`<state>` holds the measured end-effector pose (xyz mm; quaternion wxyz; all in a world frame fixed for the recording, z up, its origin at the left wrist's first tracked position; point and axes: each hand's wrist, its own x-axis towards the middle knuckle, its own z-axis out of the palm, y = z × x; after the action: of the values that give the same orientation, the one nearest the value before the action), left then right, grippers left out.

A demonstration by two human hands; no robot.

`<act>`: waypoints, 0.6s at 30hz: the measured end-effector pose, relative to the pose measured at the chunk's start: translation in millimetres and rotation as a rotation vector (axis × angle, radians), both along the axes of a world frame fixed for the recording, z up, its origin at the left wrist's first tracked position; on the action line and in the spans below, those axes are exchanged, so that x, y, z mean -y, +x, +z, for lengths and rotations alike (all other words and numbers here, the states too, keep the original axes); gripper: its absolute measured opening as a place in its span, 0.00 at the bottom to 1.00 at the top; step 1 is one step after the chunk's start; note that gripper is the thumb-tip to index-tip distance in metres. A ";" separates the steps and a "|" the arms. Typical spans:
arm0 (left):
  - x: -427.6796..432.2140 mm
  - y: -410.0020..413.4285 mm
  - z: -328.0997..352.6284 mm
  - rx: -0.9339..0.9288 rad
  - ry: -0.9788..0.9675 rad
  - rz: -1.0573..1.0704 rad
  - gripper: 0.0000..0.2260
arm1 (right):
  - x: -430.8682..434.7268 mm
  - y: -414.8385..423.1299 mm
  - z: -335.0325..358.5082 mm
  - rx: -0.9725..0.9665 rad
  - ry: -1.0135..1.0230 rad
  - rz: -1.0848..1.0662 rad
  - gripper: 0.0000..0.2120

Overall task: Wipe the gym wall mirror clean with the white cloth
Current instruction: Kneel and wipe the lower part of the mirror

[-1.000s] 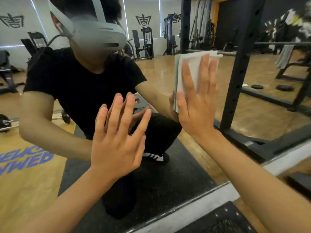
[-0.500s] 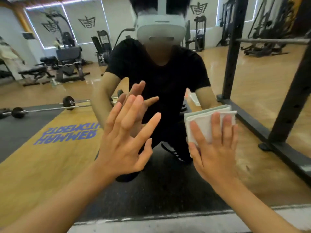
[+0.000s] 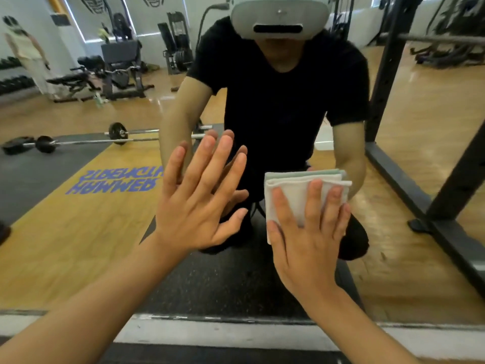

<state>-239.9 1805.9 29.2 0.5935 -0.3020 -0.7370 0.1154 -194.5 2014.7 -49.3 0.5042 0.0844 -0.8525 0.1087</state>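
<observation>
The right hand (image 3: 307,240) lies flat on the white cloth (image 3: 296,195). Its 4 fingers are straight and slightly spread, pressing the folded cloth against the wall mirror (image 3: 78,245). No finger curls round the cloth, and the thumb lies along its left edge. The cloth is folded into a thick square with a pale green layer showing at its top edge, and it sits against the glass.

Just left of the cloth, the left hand (image 3: 194,214) is released as well, all 5 fingers straight and fanned, palm toward the glass, holding nothing. Its fingertips nearly meet their reflection; whether the palm touches the mirror I cannot tell.

Above the cloth, the reflection shows a crouching person in a black T-shirt wearing a white headset (image 3: 279,18). Well left of the cloth, a reflected barbell (image 3: 115,132) lies on the floor, with reversed blue lettering (image 3: 115,182) on a yellow panel nearer. Right of the cloth stands a black rack (image 3: 388,74). Below the cloth, a white strip (image 3: 223,334) runs along the mirror's bottom edge.
</observation>
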 end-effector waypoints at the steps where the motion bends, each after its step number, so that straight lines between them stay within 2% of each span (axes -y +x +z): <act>1: -0.5 0.0 -0.9 -0.008 0.006 0.015 0.33 | 0.8 0.3 11.2 0.005 -0.005 0.010 0.29; 7: -3.2 1.3 1.0 -0.042 0.011 0.021 0.36 | 12.8 -9.6 117.9 -0.136 -0.004 0.015 0.26; 12: -3.3 3.3 4.7 -0.025 -0.041 -0.037 0.31 | -43.3 -13.4 102.3 -0.205 0.131 -0.039 0.24; 15: -3.8 1.9 4.2 -0.024 -0.047 -0.025 0.30 | -101.6 -5.5 87.0 -0.150 0.041 -0.145 0.27; 18: -4.4 1.4 4.0 -0.014 -0.032 -0.030 0.30 | -101.8 -0.4 95.1 -0.110 -0.197 -0.217 0.29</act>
<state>-238.5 1810.4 33.2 0.5956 -0.3217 -0.7262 0.1203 -194.9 2116.5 45.8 0.5647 -0.0523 -0.8130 0.1320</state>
